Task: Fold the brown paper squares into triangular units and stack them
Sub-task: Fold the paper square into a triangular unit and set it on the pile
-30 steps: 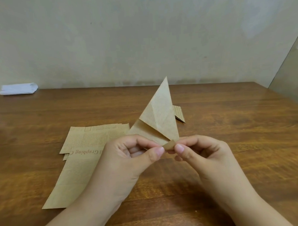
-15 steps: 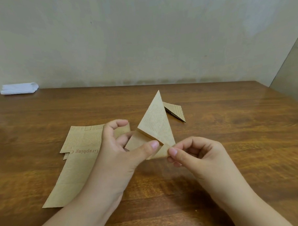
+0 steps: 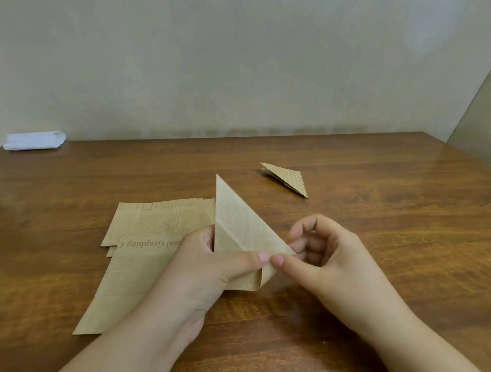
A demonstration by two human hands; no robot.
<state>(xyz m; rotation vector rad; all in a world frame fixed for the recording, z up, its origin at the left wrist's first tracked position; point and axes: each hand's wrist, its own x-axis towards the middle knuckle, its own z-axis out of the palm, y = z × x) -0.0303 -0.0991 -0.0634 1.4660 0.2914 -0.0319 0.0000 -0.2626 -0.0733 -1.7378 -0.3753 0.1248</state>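
Brown paper unit [image 3: 240,231], base behind thumbs

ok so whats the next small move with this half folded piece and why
Probably press the loose lower flap flat. The left hand and right hand pinch the half-folded paper with thumbs meeting at its lower edge, where the bottom layer curls, uncreased.

Glossy wooden surface [image 3: 381,236], matt brown printed paper sheets [image 3: 145,246] on it, creased paper triangle [image 3: 287,178] beyond them, matt plastered wall [image 3: 233,59] behind the surface

Left hand [image 3: 214,268], right hand [image 3: 326,258]: bare, short plain nails; forearms bare, unsleeved.
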